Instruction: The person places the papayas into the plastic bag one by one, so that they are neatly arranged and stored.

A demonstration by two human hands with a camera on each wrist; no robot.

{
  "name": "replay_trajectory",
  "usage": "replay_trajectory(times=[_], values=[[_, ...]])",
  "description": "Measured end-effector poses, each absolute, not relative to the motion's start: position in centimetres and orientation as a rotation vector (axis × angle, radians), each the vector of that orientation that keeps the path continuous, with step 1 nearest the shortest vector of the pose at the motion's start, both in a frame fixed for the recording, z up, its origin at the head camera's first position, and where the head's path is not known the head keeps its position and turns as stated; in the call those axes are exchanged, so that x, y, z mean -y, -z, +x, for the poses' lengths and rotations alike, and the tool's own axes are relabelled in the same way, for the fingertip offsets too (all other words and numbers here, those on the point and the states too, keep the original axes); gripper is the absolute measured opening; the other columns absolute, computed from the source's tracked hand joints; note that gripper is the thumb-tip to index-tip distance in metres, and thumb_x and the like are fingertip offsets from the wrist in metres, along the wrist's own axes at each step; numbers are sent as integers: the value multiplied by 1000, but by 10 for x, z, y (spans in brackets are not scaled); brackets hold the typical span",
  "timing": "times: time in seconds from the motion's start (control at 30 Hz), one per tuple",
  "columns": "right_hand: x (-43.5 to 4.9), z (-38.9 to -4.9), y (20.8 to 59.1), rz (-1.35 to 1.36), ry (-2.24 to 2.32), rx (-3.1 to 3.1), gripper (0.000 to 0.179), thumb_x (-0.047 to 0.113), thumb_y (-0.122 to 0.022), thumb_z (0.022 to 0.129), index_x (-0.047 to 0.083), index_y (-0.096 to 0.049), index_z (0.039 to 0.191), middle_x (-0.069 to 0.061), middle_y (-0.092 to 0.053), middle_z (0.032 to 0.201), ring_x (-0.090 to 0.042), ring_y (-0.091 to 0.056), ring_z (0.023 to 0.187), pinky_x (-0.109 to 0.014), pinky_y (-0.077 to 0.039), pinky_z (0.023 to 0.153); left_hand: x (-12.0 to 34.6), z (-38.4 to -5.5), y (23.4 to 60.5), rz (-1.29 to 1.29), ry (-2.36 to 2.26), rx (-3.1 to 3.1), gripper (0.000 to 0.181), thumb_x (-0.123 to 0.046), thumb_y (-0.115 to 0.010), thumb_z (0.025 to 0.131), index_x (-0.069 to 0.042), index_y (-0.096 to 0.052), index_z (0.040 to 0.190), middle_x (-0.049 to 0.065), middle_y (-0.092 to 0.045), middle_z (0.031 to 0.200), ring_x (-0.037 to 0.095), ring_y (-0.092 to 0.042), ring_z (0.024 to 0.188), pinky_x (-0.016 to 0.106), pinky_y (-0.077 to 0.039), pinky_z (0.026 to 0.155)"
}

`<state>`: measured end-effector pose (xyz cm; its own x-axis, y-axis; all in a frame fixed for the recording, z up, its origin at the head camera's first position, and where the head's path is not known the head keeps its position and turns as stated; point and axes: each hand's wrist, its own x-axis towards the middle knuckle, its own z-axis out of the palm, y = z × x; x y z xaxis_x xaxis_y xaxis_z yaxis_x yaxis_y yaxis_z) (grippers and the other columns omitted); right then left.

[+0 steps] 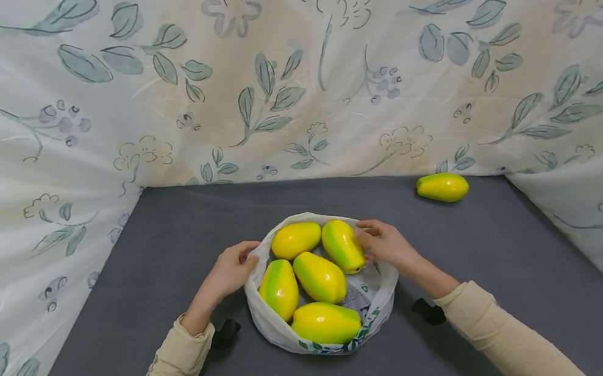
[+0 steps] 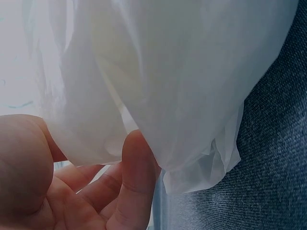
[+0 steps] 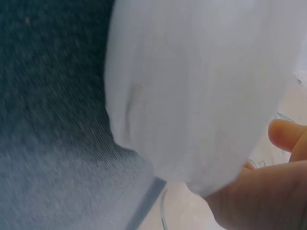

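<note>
A white plastic bag (image 1: 259, 312) with a rolled-open mouth stands on the dark cloth in the head view. Several glossy yellow-green papayas (image 1: 319, 278) lie inside it. On the bag's left rim my left hand (image 1: 235, 268) holds the plastic between thumb and fingers; the left wrist view shows the fingers (image 2: 136, 172) against the thin white film. My right hand (image 1: 390, 246) grips the right rim, its fingertips close to the upper-right papaya (image 1: 343, 245). In the right wrist view the bag wall (image 3: 192, 96) hides part of that hand.
Another papaya (image 1: 442, 188) lies alone at the back right of the grey cloth (image 1: 194, 217). Floral fabric (image 1: 291, 91) hangs behind and along both sides. Black wrist straps or mounts (image 1: 427, 311) sit under the forearms.
</note>
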<state>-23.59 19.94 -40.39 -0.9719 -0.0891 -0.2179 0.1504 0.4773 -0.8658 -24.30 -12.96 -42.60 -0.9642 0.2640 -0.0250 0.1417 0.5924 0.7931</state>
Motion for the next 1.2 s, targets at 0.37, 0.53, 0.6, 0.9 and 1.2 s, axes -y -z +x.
replay_trajectory(times=[0.37, 0.53, 0.6, 0.9, 1.2], values=[[-212, -237, 395, 96, 1487, -2552, 49, 36, -50, 100, 4, -46, 137, -21, -49, 132, -33, -55, 104, -36, -52, 78, 131, -244, 427, 339, -1301, -2684, 35, -9, -56, 96, 0, -55, 130, 11, -61, 98, 22, -53, 76, 33, -45, 64], [-218, -236, 394, 106, 1484, -2583, 51, 37, -49, 99, 5, -45, 138, -20, -48, 132, -32, -55, 105, -34, -52, 79, 131, -244, 426, 334, -1307, -2682, 35, -9, -55, 96, 0, -55, 130, 10, -60, 94, 21, -52, 74, 32, -44, 63], [-219, -236, 393, 113, 1486, -2592, 51, 38, -49, 99, 5, -44, 138, -19, -48, 132, -32, -54, 106, -34, -51, 81, 130, -244, 426, 330, -1307, -2680, 35, -9, -55, 96, -1, -55, 130, 10, -60, 94, 21, -52, 73, 32, -44, 62], [-230, -236, 393, 121, 1499, -2624, 52, 38, -49, 100, 4, -43, 139, -21, -48, 133, -36, -53, 109, -47, -43, 92, 130, -243, 426, 319, -1307, -2681, 35, -9, -55, 96, -1, -55, 130, 14, -62, 105, 22, -55, 80, 34, -47, 67], [-245, -238, 393, 195, 1576, -2585, 54, 39, -47, 100, 3, -42, 140, -21, -48, 132, -33, -51, 108, -43, -44, 91, 130, -243, 426, 320, -1297, -2686, 35, -10, -54, 97, -1, -55, 130, 16, -61, 110, 24, -57, 85, 36, -48, 70]])
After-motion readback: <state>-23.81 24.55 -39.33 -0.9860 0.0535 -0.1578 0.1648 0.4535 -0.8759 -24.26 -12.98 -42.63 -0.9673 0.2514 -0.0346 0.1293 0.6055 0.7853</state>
